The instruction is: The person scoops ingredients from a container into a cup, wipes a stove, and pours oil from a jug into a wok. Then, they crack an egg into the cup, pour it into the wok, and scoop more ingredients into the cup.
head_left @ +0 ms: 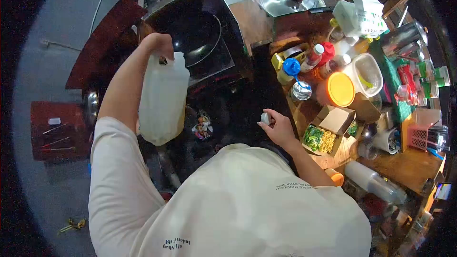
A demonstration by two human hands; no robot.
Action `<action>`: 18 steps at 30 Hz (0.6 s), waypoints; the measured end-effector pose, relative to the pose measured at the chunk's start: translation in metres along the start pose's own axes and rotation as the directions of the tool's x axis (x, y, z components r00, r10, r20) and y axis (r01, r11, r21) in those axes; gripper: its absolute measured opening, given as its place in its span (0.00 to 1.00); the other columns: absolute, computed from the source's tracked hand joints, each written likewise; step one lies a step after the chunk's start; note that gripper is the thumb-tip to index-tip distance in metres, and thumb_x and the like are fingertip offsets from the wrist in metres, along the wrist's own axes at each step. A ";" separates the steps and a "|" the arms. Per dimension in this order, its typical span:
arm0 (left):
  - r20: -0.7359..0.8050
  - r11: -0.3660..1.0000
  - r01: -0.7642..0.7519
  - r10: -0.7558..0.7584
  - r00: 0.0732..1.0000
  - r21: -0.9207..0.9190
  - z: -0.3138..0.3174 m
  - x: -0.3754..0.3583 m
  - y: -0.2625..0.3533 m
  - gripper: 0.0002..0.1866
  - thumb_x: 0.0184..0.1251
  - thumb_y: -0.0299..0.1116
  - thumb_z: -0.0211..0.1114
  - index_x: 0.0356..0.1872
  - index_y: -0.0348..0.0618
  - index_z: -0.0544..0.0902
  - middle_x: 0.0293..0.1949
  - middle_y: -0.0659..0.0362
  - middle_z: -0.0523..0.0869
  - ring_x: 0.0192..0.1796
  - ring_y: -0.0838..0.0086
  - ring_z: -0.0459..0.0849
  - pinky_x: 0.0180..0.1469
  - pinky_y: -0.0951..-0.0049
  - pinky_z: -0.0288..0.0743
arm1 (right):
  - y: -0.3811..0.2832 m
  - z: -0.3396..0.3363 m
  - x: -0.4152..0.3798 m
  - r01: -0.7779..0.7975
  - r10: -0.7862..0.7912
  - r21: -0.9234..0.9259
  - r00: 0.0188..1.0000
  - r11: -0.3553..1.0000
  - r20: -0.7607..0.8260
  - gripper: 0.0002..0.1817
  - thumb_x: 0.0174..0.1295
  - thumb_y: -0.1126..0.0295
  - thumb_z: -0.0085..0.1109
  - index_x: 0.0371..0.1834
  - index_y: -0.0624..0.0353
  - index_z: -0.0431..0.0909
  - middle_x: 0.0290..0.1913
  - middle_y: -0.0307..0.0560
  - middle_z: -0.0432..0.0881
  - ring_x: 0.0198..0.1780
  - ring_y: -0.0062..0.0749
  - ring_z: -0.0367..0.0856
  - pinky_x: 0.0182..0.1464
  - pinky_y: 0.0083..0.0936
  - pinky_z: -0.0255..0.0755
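My left hand [159, 46] is closed round the top handle of a translucent plastic jerrycan [164, 100], which hangs upright in front of me. A pale yellowish tint shows near its bottom, and its spout points toward a large black wok [193, 38] on the stove. Lower and to the right, my right hand [278, 128] pinches a small white cap [266, 118] between thumb and fingers. Close to that hand sits an open cardboard box [333, 123] with chopped greens [312, 138] and yellow noodles [326, 142] in it.
On the right-hand table stand a blue-capped bottle [291, 67], an orange-lidded tub [340, 89], a white plastic container [368, 74] and several sauce bottles. A large metal lid [278, 2] lies at the back. Crumpled wrappers [202, 127] lie below the jerrycan.
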State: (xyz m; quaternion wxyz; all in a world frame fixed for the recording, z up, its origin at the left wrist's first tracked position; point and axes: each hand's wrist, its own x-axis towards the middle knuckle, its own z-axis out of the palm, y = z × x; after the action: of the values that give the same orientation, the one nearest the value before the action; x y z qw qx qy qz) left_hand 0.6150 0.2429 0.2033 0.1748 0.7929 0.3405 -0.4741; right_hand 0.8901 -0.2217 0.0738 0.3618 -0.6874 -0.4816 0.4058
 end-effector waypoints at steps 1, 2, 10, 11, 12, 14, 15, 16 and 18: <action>0.006 0.982 0.122 -0.123 0.992 -0.145 0.002 -0.003 0.003 0.18 0.58 0.38 0.75 0.48 0.42 0.91 0.43 0.53 0.93 0.43 0.65 0.91 0.48 0.61 0.84 | 0.001 0.000 0.000 0.015 -0.015 0.005 1.000 1.000 0.006 0.27 0.57 0.63 0.75 0.58 0.61 0.81 0.50 0.60 0.87 0.48 0.50 0.89 0.52 0.38 0.82; 0.016 0.926 0.224 -0.230 0.973 -0.304 0.003 -0.007 0.006 0.18 0.59 0.36 0.74 0.49 0.41 0.91 0.44 0.53 0.93 0.43 0.65 0.91 0.47 0.61 0.85 | 0.002 0.000 0.000 0.014 -0.014 0.008 1.000 1.000 0.003 0.27 0.57 0.63 0.75 0.58 0.61 0.81 0.50 0.60 0.87 0.48 0.50 0.89 0.52 0.38 0.82; 0.103 0.922 0.331 -0.317 0.943 -0.199 -0.006 0.000 0.012 0.21 0.56 0.42 0.78 0.50 0.48 0.92 0.45 0.53 0.93 0.45 0.61 0.91 0.51 0.57 0.84 | 0.009 -0.001 -0.002 -0.001 0.001 0.008 1.000 1.000 0.000 0.26 0.57 0.64 0.75 0.57 0.63 0.81 0.51 0.61 0.87 0.50 0.52 0.88 0.53 0.39 0.81; 0.103 0.936 0.279 -0.262 0.959 -0.215 -0.006 0.002 0.009 0.21 0.56 0.43 0.78 0.50 0.48 0.92 0.47 0.53 0.92 0.46 0.61 0.91 0.52 0.56 0.83 | 0.010 -0.002 -0.004 -0.009 0.009 0.009 1.000 1.000 -0.001 0.26 0.57 0.64 0.75 0.57 0.63 0.81 0.51 0.61 0.87 0.50 0.52 0.88 0.53 0.39 0.81; 0.106 0.937 0.277 -0.259 0.960 -0.214 -0.009 0.001 0.013 0.21 0.56 0.43 0.78 0.50 0.48 0.92 0.47 0.53 0.92 0.46 0.61 0.91 0.52 0.56 0.83 | 0.011 -0.002 -0.004 -0.007 0.007 0.015 1.000 1.000 -0.007 0.26 0.57 0.64 0.75 0.57 0.63 0.81 0.51 0.61 0.87 0.50 0.52 0.88 0.53 0.39 0.81; 0.089 0.953 0.300 -0.296 0.951 -0.043 -0.015 -0.002 0.020 0.21 0.55 0.43 0.78 0.50 0.49 0.92 0.47 0.54 0.92 0.48 0.61 0.90 0.53 0.55 0.83 | 0.012 -0.002 -0.005 -0.005 0.005 0.022 1.000 1.000 -0.015 0.26 0.57 0.64 0.75 0.57 0.63 0.81 0.51 0.61 0.87 0.50 0.52 0.88 0.53 0.39 0.81; 0.088 0.954 0.298 -0.294 0.952 -0.041 -0.015 0.001 0.020 0.21 0.55 0.43 0.78 0.50 0.49 0.92 0.47 0.54 0.92 0.48 0.61 0.90 0.53 0.55 0.83 | 0.013 -0.003 -0.005 -0.021 0.022 0.013 1.000 1.000 -0.011 0.26 0.57 0.63 0.74 0.57 0.63 0.81 0.51 0.61 0.87 0.49 0.52 0.88 0.53 0.39 0.81; 0.110 0.944 0.329 -0.328 0.938 0.017 -0.015 0.005 0.022 0.20 0.57 0.44 0.77 0.50 0.48 0.92 0.48 0.55 0.92 0.49 0.62 0.90 0.55 0.56 0.82 | 0.013 -0.003 -0.006 -0.038 0.038 0.005 0.999 0.999 -0.007 0.26 0.57 0.63 0.74 0.57 0.63 0.81 0.51 0.61 0.87 0.49 0.52 0.88 0.53 0.39 0.81; 0.146 0.915 0.382 -0.399 0.905 0.134 -0.015 0.011 0.027 0.20 0.61 0.46 0.75 0.50 0.47 0.91 0.50 0.56 0.92 0.50 0.65 0.90 0.57 0.59 0.81 | 0.018 -0.003 -0.007 -0.028 0.027 -0.012 0.999 1.000 -0.018 0.26 0.57 0.62 0.74 0.57 0.63 0.81 0.51 0.61 0.87 0.49 0.52 0.88 0.53 0.39 0.81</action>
State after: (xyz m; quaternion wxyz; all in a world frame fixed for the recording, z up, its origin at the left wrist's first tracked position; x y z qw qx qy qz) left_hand 0.6470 0.2373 0.2003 0.0640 0.6730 0.4515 -0.5823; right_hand 0.8977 -0.2337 0.0600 0.3563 -0.6996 -0.4713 0.4019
